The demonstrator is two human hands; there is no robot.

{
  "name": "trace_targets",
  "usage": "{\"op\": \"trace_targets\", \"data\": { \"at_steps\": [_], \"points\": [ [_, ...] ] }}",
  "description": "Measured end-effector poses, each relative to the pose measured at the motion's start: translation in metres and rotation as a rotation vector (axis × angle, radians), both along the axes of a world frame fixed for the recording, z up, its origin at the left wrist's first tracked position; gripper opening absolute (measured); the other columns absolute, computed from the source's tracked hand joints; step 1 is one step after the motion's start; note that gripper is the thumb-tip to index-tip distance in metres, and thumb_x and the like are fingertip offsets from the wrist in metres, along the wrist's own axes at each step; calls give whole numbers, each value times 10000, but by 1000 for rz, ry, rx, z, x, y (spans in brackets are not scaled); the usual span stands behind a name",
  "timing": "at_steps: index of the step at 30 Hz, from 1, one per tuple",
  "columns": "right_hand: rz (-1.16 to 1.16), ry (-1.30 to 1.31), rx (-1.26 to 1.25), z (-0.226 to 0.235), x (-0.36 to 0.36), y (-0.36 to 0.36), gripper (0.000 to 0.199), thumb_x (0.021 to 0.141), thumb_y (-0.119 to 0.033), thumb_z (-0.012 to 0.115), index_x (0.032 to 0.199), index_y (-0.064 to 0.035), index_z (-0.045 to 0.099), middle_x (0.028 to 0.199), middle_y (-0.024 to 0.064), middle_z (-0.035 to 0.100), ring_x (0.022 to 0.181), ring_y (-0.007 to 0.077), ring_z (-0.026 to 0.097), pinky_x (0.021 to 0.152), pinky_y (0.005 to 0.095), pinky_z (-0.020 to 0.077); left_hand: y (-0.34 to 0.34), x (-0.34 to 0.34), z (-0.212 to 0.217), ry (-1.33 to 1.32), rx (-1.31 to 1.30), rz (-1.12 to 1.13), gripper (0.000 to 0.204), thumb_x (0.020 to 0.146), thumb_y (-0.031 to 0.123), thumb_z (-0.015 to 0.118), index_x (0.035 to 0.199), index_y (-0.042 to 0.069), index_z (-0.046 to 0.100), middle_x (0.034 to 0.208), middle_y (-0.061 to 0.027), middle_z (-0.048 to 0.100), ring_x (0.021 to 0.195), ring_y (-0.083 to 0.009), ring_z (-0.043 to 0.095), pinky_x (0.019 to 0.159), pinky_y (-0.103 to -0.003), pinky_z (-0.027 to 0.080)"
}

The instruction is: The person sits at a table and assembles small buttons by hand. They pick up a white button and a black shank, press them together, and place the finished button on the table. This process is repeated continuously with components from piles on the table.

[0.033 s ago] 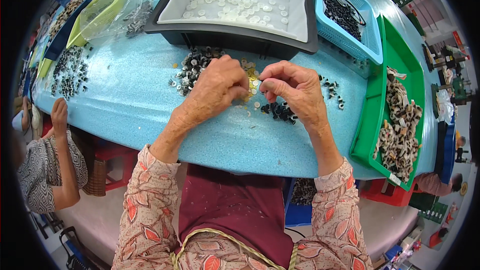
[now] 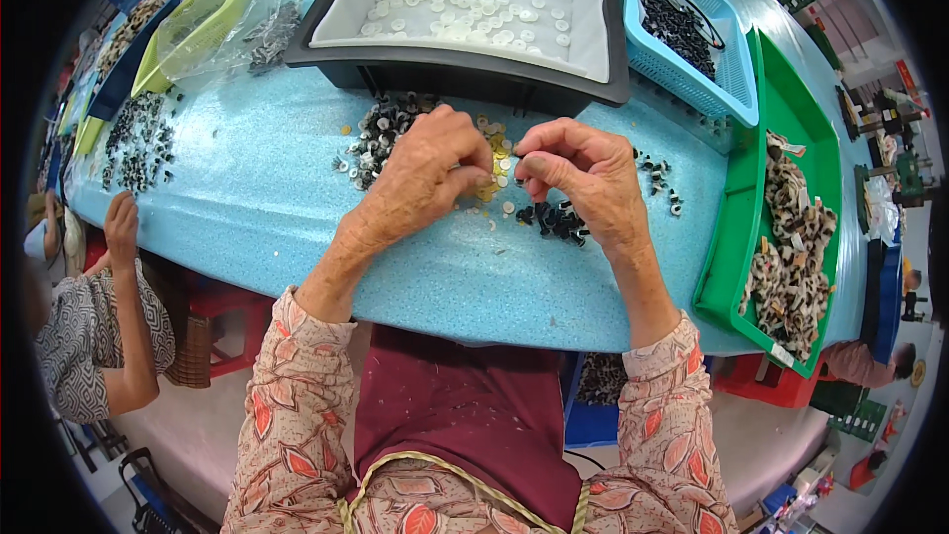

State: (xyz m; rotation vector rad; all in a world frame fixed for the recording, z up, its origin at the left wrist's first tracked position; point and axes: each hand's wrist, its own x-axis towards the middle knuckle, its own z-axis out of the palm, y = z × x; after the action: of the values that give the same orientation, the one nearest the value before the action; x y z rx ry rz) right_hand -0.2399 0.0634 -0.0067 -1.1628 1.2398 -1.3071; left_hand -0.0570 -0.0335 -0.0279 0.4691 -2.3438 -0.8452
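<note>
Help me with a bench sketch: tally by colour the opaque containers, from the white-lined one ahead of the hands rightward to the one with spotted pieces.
Black: 1, the white-lined tray
Light blue: 1, the basket
Green: 1, the long tray with spotted pieces
Total: 3

The person has two bare hands, one left hand (image 2: 430, 153) and one right hand (image 2: 588, 178). There is one black rectangular tray (image 2: 445, 81) with a white lining, holding dozens of translucent white round discs (image 2: 474, 15), too many and too overlapped to count exactly. One light-blue plastic basket (image 2: 738, 79), one long green plastic tray (image 2: 730, 227) and one yellow-green plastic basket (image 2: 146, 71) stand around it. The small black-and-white parts (image 2: 376, 143), the yellow round discs (image 2: 501, 166) and the spotted plush pieces (image 2: 791, 257) are many, their exact numbers hidden by overlap. One co-worker's hand (image 2: 121, 222) shows.
</note>
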Motion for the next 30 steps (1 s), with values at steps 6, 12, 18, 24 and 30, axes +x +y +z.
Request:
{"op": "trace_targets", "data": {
  "at_steps": [6,12,18,24,30],
  "points": [
    [-73,-102,27,-8,-6,-3,166,853,-96,657,974,15,632,787,75,661,661,92,607,599,220,513,-1,2,7,-48,5,19,138,644,78,723,734,85,620,744,-9,578,785,-216,507,764,-346,375],
    [-80,-14,42,-5,-9,0,116,850,-36,628,949,20,646,767,68,663,653,90,616,594,213,520,2,1,0,-155,-70,-24,159,600,105,749,730,104,658,730,11,584,795,-205,515,772,-350,364],
    [-36,28,23,-3,-11,2,112,845,-35,626,943,16,647,745,55,655,648,79,612,592,205,515,2,-1,-1,-135,-56,-41,171,582,97,753,729,96,665,707,1,606,767,-201,533,757,-344,381],
    [-39,-37,8,-6,-8,2,112,845,-24,624,947,22,630,770,61,659,663,89,623,599,209,519,2,0,4,5,187,28,87,684,55,707,755,45,658,737,-14,649,696,-141,579,662,-285,435],
    [-40,-117,-56,2,4,7,113,848,-26,634,951,15,613,788,68,663,665,88,620,597,210,519,8,0,9,192,792,75,139,875,149,615,852,12,605,736,-33,632,638,-92,591,574,-226,455]
  ]
}}
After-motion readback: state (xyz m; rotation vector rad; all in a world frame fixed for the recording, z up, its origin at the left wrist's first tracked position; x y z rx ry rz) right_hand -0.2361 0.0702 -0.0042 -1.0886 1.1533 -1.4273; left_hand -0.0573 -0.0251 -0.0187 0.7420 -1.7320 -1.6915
